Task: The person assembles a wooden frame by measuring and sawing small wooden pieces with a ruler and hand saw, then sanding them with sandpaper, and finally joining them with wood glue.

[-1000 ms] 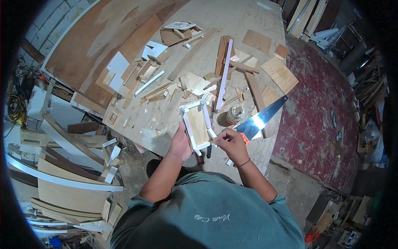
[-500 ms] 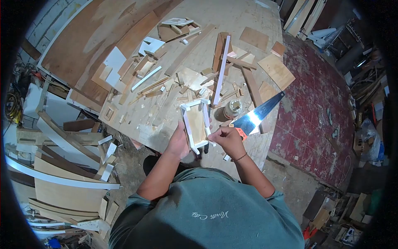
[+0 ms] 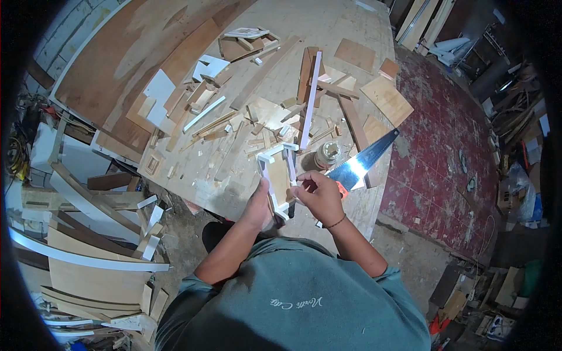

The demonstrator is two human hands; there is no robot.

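I hold a small wooden frame (image 3: 277, 175) with white edging strips above the near edge of the workbench (image 3: 328, 23). My left hand (image 3: 258, 205) grips its lower left side from beneath. My right hand (image 3: 318, 194) pinches the white strip along the frame's right edge, fingers closed on it. The frame's plywood back faces up, tilted slightly away from me.
A hand saw (image 3: 364, 161) with an orange handle lies just right of my hands, beside a small glue jar (image 3: 328, 153). A long white strip (image 3: 310, 99), plywood offcuts (image 3: 386, 100) and wood scraps litter the bench. Curved boards (image 3: 88, 257) pile on the floor at left.
The frame and both hands have shifted slightly up and left in view. My right hand has slid higher along the frame's right strip.
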